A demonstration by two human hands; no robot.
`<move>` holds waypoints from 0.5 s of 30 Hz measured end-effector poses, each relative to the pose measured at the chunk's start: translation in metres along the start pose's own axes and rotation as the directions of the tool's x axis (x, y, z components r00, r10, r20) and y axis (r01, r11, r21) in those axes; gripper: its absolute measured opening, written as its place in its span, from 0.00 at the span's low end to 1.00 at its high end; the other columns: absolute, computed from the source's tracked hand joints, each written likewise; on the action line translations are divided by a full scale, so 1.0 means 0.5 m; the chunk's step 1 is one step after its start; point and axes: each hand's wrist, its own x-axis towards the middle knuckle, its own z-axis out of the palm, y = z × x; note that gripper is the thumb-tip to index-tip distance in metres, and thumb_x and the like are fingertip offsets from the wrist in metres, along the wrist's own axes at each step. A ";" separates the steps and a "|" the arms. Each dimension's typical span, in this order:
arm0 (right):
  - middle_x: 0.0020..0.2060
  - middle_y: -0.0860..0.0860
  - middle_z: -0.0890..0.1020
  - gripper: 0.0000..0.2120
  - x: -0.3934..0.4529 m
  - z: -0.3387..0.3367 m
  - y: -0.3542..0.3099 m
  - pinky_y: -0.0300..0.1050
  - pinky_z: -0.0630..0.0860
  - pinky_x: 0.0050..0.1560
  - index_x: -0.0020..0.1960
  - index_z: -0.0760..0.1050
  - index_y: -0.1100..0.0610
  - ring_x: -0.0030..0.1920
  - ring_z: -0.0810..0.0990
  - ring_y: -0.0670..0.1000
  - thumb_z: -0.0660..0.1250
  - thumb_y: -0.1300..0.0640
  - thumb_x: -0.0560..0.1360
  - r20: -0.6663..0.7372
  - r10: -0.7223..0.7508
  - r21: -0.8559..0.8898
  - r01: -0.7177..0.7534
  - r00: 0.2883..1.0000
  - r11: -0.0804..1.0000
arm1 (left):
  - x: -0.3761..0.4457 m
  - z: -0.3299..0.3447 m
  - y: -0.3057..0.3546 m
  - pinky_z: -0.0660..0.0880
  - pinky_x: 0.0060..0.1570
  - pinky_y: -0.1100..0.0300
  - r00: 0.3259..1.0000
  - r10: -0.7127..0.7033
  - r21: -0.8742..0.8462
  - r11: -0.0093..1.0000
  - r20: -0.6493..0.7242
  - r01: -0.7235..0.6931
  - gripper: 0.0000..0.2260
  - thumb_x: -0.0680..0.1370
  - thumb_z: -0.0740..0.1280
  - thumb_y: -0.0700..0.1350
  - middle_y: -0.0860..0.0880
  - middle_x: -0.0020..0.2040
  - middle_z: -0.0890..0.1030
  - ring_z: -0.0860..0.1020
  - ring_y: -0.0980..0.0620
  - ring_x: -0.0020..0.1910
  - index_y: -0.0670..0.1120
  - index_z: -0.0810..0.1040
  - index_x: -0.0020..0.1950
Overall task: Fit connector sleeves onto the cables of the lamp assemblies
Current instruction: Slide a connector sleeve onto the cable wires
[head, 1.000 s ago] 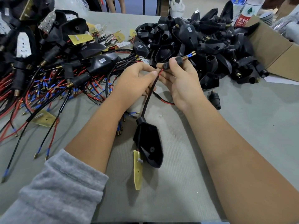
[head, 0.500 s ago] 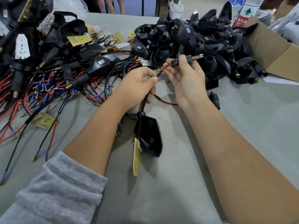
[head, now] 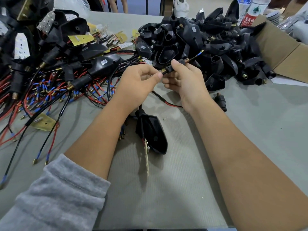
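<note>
- Grey-green work table [head: 250, 130], ribbed mat under the forearms.
- Far right: heap of empty black lamp housings [head: 208, 42], cardboard box [head: 283, 52] at its edge, bottle with red label [head: 250, 15] behind.
- Left: tangle of finished assemblies [head: 50, 72], red and black leads with blue-tipped ends.
- Centre: left hand [head: 138, 85] curled, thumb and forefinger pinching black cable [head: 164, 73] just short of the sleeve.
- Right hand [head: 186, 80] gripping connector sleeve [head: 179, 62] between thumb and fingers; sleeve on the cable, brass thread at its outer end, blue-tipped lead [head: 199, 53] poking out beyond.
- Cable down to black lamp housing [head: 153, 132] lying on the mat between the forearms, yellow circuit strip [head: 147, 155] hanging from it.
- Loose black sleeve [head: 221, 101] on the table, right of the right wrist.
- Grey sleeve [head: 55, 197] on left arm.
</note>
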 end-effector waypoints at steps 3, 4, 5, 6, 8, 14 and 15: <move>0.35 0.55 0.82 0.10 0.002 -0.002 0.000 0.43 0.78 0.39 0.50 0.75 0.61 0.36 0.81 0.52 0.64 0.54 0.80 0.002 0.010 -0.003 -0.010 1.000 1.000 | -0.001 -0.001 0.005 0.68 0.29 0.72 1.000 0.013 -0.022 1.000 -0.009 -0.013 0.06 0.79 0.68 0.44 0.59 0.25 0.76 0.72 0.62 0.25 0.49 0.81 0.43; 0.34 0.55 0.82 0.09 0.002 -0.002 -0.001 0.43 0.78 0.38 0.48 0.75 0.60 0.34 0.80 0.51 0.64 0.54 0.80 0.003 0.013 -0.002 -0.013 1.000 1.000 | 0.000 -0.001 0.006 0.68 0.29 0.71 1.000 0.010 -0.027 1.000 -0.017 -0.010 0.06 0.79 0.68 0.44 0.59 0.25 0.75 0.71 0.62 0.25 0.49 0.81 0.43; 0.32 0.54 0.81 0.09 0.002 -0.001 -0.001 0.42 0.77 0.37 0.46 0.74 0.59 0.32 0.79 0.50 0.64 0.54 0.80 0.004 0.015 -0.001 -0.015 1.000 1.000 | 0.000 -0.002 0.007 0.68 0.29 0.71 1.000 0.003 -0.030 1.000 -0.023 -0.004 0.06 0.79 0.67 0.44 0.58 0.25 0.75 0.71 0.62 0.24 0.49 0.81 0.43; 0.32 0.54 0.81 0.09 0.002 -0.002 -0.001 0.42 0.77 0.36 0.45 0.74 0.59 0.31 0.78 0.50 0.64 0.54 0.80 0.004 0.017 -0.001 -0.017 1.000 1.000 | 0.000 -0.002 0.007 0.68 0.28 0.71 1.000 -0.005 -0.034 0.999 -0.026 0.004 0.06 0.79 0.67 0.44 0.58 0.25 0.75 0.71 0.62 0.24 0.49 0.81 0.43; 0.31 0.53 0.80 0.08 0.003 -0.004 0.001 0.42 0.76 0.36 0.44 0.74 0.58 0.31 0.78 0.50 0.64 0.55 0.79 0.009 0.021 0.003 -0.021 1.000 1.000 | 0.001 -0.001 0.007 0.68 0.28 0.71 0.999 -0.028 -0.049 0.998 -0.032 0.026 0.06 0.79 0.67 0.44 0.58 0.25 0.75 0.71 0.62 0.24 0.49 0.81 0.43; 0.33 0.53 0.79 0.05 0.004 -0.006 -0.002 0.40 0.75 0.33 0.45 0.74 0.62 0.30 0.76 0.48 0.62 0.60 0.78 0.017 0.014 0.085 -0.015 1.000 0.996 | 0.002 -0.002 0.007 0.67 0.26 0.68 0.999 -0.045 -0.077 0.996 0.020 0.046 0.08 0.80 0.66 0.44 0.56 0.25 0.74 0.69 0.60 0.23 0.50 0.81 0.42; 0.33 0.53 0.79 0.05 0.003 -0.005 -0.003 0.40 0.75 0.33 0.45 0.74 0.61 0.30 0.77 0.47 0.62 0.60 0.77 0.025 0.019 0.105 -0.021 1.000 0.994 | 0.002 -0.002 0.007 0.67 0.26 0.67 0.999 -0.050 -0.079 0.996 0.022 0.052 0.08 0.80 0.66 0.44 0.56 0.25 0.74 0.68 0.59 0.23 0.51 0.81 0.42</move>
